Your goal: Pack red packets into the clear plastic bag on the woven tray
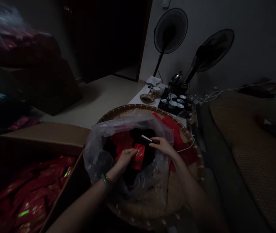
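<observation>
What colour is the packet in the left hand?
The packet in the left hand is mostly red, seen best in the head view.

- Seemingly a room in a home, dimly lit, with a pale wall point(257, 26) and a dark door point(91, 38) at the far left.
- Two household standing fans, one fan point(171, 30) left of the other fan point(213, 50), near that wall.
- A low bench point(136, 97) at the far side bears blue-and-white tea bowls point(173, 104) and jars point(156, 91); a shiny kettle point(177, 78) is near them.
- On the right, a long low seat with a woven mat point(257, 142).
- Packing work shares the room: a cardboard box point(62, 129) of red packets point(34, 204) at near left, and a round woven tray point(202, 174) beside it.
</observation>
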A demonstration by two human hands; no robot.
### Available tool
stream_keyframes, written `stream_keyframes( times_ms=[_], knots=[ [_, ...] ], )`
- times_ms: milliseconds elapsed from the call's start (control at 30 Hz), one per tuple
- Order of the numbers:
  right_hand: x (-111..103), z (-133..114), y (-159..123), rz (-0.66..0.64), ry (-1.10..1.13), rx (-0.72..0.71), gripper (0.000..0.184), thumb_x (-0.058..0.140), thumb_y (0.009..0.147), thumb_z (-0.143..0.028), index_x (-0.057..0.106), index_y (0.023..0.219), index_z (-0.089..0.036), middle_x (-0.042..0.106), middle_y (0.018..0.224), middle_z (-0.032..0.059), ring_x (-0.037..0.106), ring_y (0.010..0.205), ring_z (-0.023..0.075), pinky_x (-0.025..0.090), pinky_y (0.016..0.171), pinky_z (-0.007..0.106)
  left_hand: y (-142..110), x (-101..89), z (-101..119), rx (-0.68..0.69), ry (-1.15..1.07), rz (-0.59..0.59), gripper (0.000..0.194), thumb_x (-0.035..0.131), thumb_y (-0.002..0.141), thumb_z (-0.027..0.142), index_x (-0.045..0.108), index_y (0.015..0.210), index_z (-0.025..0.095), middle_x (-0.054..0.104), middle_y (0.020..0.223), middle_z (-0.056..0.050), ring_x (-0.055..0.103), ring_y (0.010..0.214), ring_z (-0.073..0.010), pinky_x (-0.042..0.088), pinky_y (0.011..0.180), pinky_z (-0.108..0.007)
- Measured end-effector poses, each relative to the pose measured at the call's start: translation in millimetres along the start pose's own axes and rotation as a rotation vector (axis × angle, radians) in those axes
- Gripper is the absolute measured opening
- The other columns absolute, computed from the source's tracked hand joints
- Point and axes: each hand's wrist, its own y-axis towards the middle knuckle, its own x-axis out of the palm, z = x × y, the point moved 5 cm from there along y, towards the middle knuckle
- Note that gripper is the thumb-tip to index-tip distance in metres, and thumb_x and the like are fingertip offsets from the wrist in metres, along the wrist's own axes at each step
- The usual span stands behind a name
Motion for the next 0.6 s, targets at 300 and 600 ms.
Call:
stream_keyframes(
  times_ms=[300,600],
  knots=[
    [21.8,-16.1,-12.5,0.242,-0.156,-0.183,0.021,0.054,0.08,-0.033,0.067,0.09,-0.02,0.069,0.092,0.0063,0.06,0.089,0.0215,0.043,0.081,0.035,-5.6,0.5,4.4,0.02,-0.044,-0.003,0.038,0.069,0.061,0.048,0.066,0.071,0.011,0.061,0.059,0.0,0.052,0.054,-0.0113,0.037,0.053,-0.021],
    [43.8,-55.2,-36.1,0.151,0.013,-0.329,0.012,0.061,0.075,-0.026,0.062,0.064,-0.019,0.063,0.07,0.0023,0.056,0.074,0.0174,0.042,0.072,0.03,-11.6,-3.0,16.8,0.117,-0.072,0.111,0.029,0.073,0.061,0.036,0.072,0.082,0.016,0.07,0.078,-0.002,0.059,0.07,-0.0136,0.041,0.067,-0.022]
  ],
)
